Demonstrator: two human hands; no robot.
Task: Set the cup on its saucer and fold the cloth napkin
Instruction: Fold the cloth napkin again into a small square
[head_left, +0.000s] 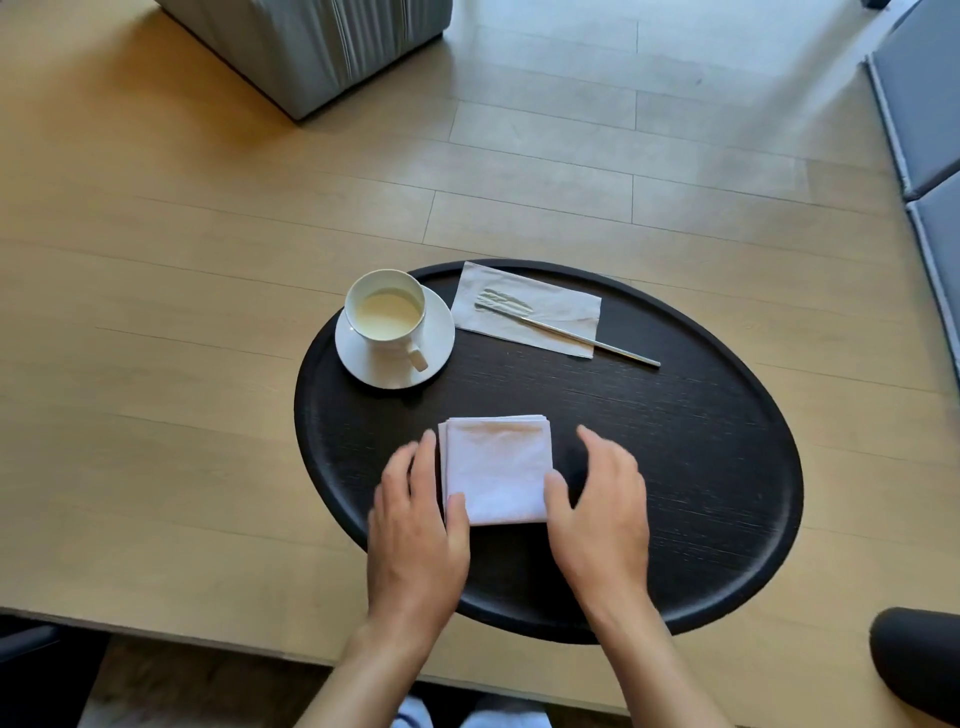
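Observation:
A white cup (385, 310) with pale liquid stands upright on its white saucer (434, 332) at the far left of a round black table (675, 441). The white cloth napkin (496, 469) lies folded into a small square near the table's front. My left hand (415, 525) rests at the napkin's left edge, thumb on its near left corner. My right hand (600, 514) sits at the napkin's right edge, thumb touching its side, fingers spread above the table. Neither hand grips anything.
A fork (566, 325) lies on a paper napkin (524, 312) at the table's far side. A grey upholstered block (311, 47) stands on the wooden floor beyond. Grey cushions (930, 130) line the right edge. A dark rounded object (919, 665) sits at bottom right.

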